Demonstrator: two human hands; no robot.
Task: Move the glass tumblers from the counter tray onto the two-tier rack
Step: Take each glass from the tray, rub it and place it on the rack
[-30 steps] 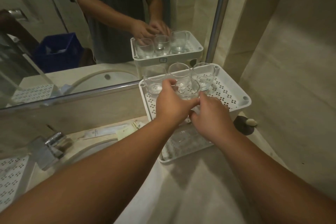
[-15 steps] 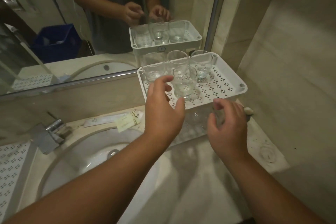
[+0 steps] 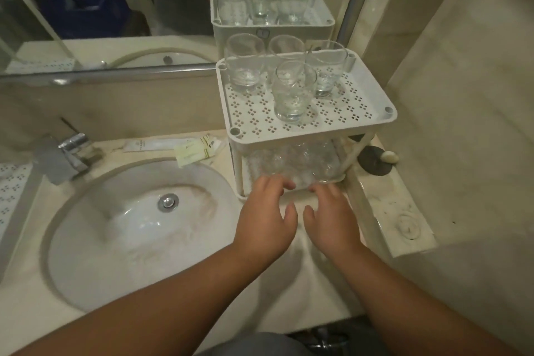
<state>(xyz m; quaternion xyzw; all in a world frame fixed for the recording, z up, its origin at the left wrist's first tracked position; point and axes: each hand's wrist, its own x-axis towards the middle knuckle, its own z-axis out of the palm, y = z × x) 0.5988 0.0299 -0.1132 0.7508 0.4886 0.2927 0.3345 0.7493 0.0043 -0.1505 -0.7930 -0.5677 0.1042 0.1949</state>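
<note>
Both hands low over pale, veined stone counter (image 3: 161, 324), side by side, palms down, fingers loosely spread, holding nothing. Left hand (image 3: 264, 221) with fingertips at the front lip of the white plastic two-tier rack (image 3: 289, 140); right hand (image 3: 332, 220) just beside it, fingertips likewise touching or almost touching that lip. Directly ahead of the fingers, under the upper shelf, clear glass on the lower tier (image 3: 297, 165), blurred, number of pieces impossible to tell. Above and beyond both hands, the perforated top tier (image 3: 346, 113), flat, rounded corners, small clover-shaped cut-outs in rows. Four smooth, clear, thick-based tumblers upright there: front tumbler (image 3: 291, 92) nearest the hands, then back-left tumbler (image 3: 245, 63), back-middle tumbler (image 3: 284, 50) and back-right tumbler (image 3: 329, 66) in a row against the mirror (image 3: 115, 9). Left of the left hand, an oval glossy white basin (image 3: 115, 228) with a round chrome drain (image 3: 168, 202); farther left, a chrome tap (image 3: 68, 153). Beyond the left hand, flat paper sachets (image 3: 173, 146) beside the rack's foot. Right of the right hand, a dark disc (image 3: 375, 164) with a pale pebble (image 3: 390, 156).
</note>
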